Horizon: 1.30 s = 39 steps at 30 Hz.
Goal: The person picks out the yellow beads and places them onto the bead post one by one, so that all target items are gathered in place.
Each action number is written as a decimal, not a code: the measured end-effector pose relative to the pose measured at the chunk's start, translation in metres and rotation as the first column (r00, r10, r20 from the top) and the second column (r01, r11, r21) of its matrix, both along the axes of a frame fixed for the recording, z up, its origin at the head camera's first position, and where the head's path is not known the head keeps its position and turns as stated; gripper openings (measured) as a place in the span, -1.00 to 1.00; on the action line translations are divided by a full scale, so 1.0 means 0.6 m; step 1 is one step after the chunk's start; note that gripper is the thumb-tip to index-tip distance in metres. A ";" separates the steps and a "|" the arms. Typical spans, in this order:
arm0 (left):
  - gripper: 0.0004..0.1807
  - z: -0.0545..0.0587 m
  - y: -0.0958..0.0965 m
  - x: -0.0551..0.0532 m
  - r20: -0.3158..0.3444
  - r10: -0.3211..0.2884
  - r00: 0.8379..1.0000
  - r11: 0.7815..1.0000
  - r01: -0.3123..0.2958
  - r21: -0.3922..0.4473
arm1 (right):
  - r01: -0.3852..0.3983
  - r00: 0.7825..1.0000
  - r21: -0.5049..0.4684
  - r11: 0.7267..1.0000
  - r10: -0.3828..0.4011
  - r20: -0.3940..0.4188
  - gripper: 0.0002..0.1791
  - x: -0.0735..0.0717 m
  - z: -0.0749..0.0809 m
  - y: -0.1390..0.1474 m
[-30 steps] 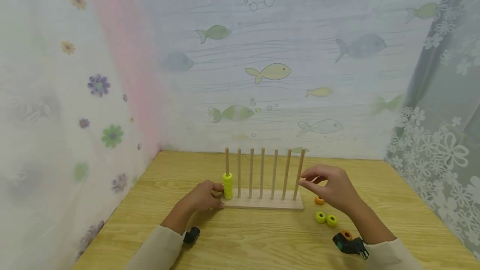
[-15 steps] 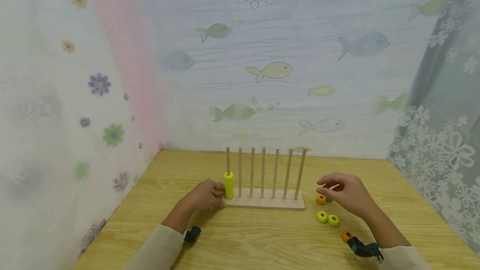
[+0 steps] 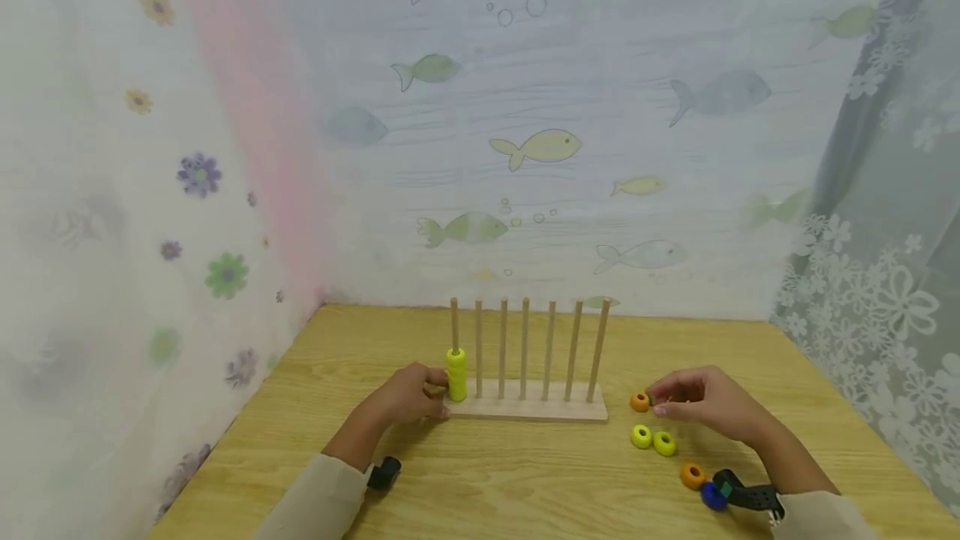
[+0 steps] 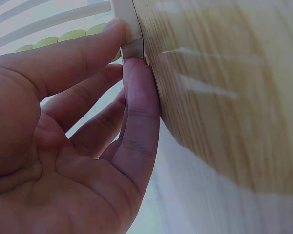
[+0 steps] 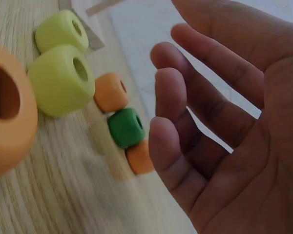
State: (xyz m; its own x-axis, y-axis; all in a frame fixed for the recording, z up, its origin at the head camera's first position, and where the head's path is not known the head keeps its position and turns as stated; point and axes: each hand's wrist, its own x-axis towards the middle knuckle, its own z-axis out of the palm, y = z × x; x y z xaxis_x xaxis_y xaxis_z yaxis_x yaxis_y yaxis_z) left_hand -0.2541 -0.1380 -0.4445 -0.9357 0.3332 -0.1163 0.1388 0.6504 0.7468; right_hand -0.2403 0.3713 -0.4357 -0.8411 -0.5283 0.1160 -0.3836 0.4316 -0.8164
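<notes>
A wooden bead rack has a pale base (image 3: 525, 408) with several upright pegs. Yellow beads (image 3: 456, 375) are stacked on its leftmost peg. My left hand (image 3: 408, 392) grips the left end of the base; in the left wrist view its thumb lies on the base's edge (image 4: 128, 22). To the right of the rack, my right hand (image 3: 712, 407) hovers with loosely bent fingers and holds nothing. Nearest to it are an orange bead (image 3: 639, 402) and a green bead (image 5: 127, 127), the latter mostly hidden by fingertips in the head view. Another orange bead (image 5: 139, 158) sits beyond the green one.
Two loose yellow beads (image 3: 664, 443) lie in front of the right hand. Closer to me are an orange bead (image 3: 692, 475) and a blue bead (image 3: 714, 496), partly behind the wrist camera (image 3: 738, 492). A printed curtain (image 3: 540, 190) hangs behind the wooden table (image 3: 480, 482).
My right hand has moved from beside the rightmost peg, right and down to the loose beads. The blue bead has come into sight. My left hand stays on the base.
</notes>
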 end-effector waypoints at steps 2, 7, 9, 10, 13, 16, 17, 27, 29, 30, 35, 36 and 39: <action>-0.42 -0.002 0.000 0.001 0.002 0.006 1.000 1.000 -0.006 -0.001 | -0.022 0.999 -0.012 1.000 0.022 0.029 -0.66 -0.001 -0.006 0.005; -0.42 -0.002 0.000 0.002 0.000 0.007 1.000 1.000 -0.007 0.006 | -0.026 0.997 -0.021 0.999 0.027 0.072 -0.63 0.001 -0.011 0.016; -0.42 -0.001 0.000 0.001 -0.007 0.005 1.000 1.000 -0.005 0.000 | -0.027 0.994 -0.029 0.999 0.030 0.102 -0.61 0.001 -0.013 0.020; -0.42 0.000 0.000 0.000 -0.011 0.005 1.000 1.000 -0.005 -0.002 | -0.034 0.993 -0.033 0.999 0.038 0.114 -0.60 0.000 -0.015 0.022; -0.42 0.001 0.001 -0.001 -0.017 -0.004 1.000 1.000 0.004 -0.004 | -0.070 0.985 -0.052 0.996 0.077 0.154 -0.59 -0.001 -0.023 0.028; -0.42 -0.001 0.002 -0.001 -0.011 -0.010 1.000 1.000 0.010 -0.001 | -0.125 0.977 -0.068 0.990 0.135 0.165 -0.59 -0.002 -0.027 0.030; -0.42 -0.002 0.003 -0.002 -0.010 -0.010 1.000 1.000 0.010 -0.003 | -0.133 0.974 -0.069 0.989 0.143 0.174 -0.59 -0.002 -0.028 0.030; -0.43 0.001 0.000 -0.001 -0.019 0.015 1.000 0.999 -0.016 -0.032 | -0.195 0.942 -0.102 0.975 0.215 0.257 -0.51 -0.011 -0.031 0.031; -0.43 0.003 0.000 0.000 -0.014 0.022 1.000 0.999 -0.022 -0.029 | -0.203 0.937 -0.111 0.973 0.226 0.266 -0.50 -0.013 -0.031 0.031; -0.43 0.003 0.000 0.000 -0.011 0.025 1.000 0.999 -0.025 -0.026 | -0.206 0.936 -0.111 0.972 0.229 0.266 -0.50 -0.013 -0.031 0.032; -0.43 0.003 0.001 -0.001 -0.015 0.023 1.000 0.999 -0.023 -0.023 | -0.205 0.942 -0.106 0.973 0.226 0.250 -0.52 -0.012 -0.031 0.035; -0.43 0.003 0.001 -0.001 -0.018 0.019 1.000 1.000 -0.020 -0.024 | -0.207 0.942 -0.106 0.973 0.227 0.246 -0.53 -0.012 -0.032 0.035; -0.43 0.001 0.001 -0.001 -0.022 0.016 1.000 0.999 -0.016 -0.030 | -0.219 0.942 -0.111 0.969 0.240 0.236 -0.56 -0.011 -0.034 0.035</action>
State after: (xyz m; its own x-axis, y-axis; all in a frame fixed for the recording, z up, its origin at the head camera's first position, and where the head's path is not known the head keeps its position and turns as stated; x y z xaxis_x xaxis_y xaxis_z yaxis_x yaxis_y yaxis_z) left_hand -0.2546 -0.1373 -0.4438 -0.9433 0.3149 -0.1055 0.1442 0.6745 0.7241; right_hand -0.2468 0.3924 -0.4559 -0.7060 -0.7077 -0.0278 -0.2475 0.2833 -0.9266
